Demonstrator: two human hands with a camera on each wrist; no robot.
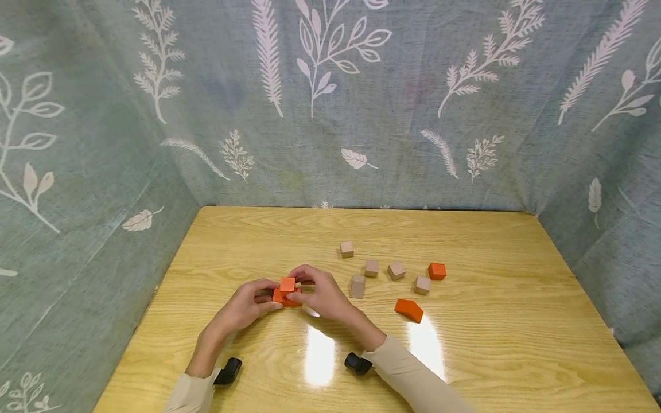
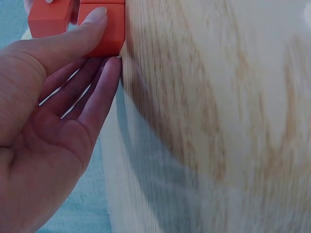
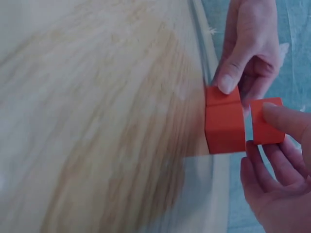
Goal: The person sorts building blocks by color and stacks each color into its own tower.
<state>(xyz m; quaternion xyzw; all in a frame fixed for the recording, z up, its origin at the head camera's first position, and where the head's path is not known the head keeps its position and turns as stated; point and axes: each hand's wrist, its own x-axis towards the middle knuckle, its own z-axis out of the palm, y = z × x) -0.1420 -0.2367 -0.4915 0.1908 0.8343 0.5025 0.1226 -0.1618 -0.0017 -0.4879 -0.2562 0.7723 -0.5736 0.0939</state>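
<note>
My right hand (image 1: pixel 321 293) pinches an orange-red cube (image 3: pixel 265 131) between thumb and fingers. In the right wrist view a narrow gap separates this cube from the red blocks (image 3: pixel 226 127) standing on the table, so it hangs just above them. My left hand (image 1: pixel 247 302) steadies the left one of those blocks (image 2: pixel 111 35), thumb on its near side and fingers at its far side. The blocks on the table sit side by side, touching. In the head view both hands partly cover them.
To the right lie several plain wooden cubes (image 1: pixel 371 268), a plain wooden block (image 1: pixel 357 287), another red cube (image 1: pixel 436 271) and a red angled block (image 1: pixel 409 310). A patterned curtain (image 1: pixel 330 143) borders the wooden table (image 1: pixel 490 344) at the back and sides.
</note>
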